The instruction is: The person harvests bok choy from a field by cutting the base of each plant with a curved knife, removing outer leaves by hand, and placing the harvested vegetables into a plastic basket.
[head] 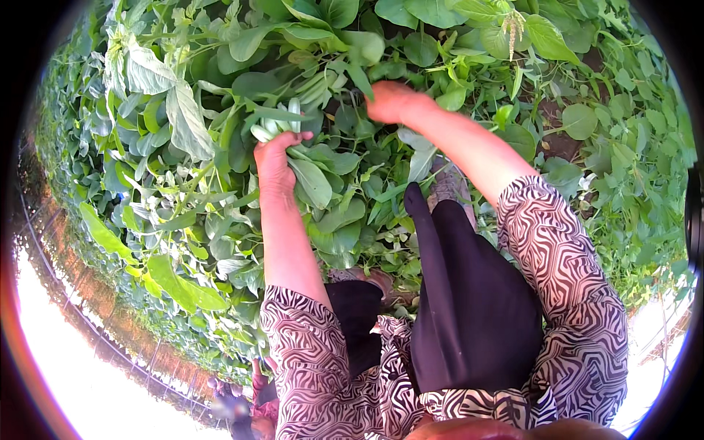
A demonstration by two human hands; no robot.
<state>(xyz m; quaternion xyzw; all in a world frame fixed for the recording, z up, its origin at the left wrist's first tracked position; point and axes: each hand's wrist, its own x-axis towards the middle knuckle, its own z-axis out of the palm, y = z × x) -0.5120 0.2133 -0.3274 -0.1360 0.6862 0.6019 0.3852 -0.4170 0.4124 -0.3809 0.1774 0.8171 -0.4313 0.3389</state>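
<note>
A bunch of leafy greens [313,179] with thick pale stems, much like bok choy, is gripped in my left hand [279,159]. The pale stem ends [278,124] stick up past the thumb, while the leaves hang below the fist towards me. To the right and a little farther off, my right hand [391,102] reaches low among the standing leafy plants [421,49]. Its fingers are curled down and partly hidden by foliage, and some blur covers it. Whether it grips a stem cannot be seen.
Tall weeds with drooping leaves [190,118] rise at the left. A flower spike [512,33] hangs at the top right. Bare soil [555,132] shows between plants. My shoes [451,184] stand among the greens. A wire fence [99,330] and other people [239,407] appear lower left.
</note>
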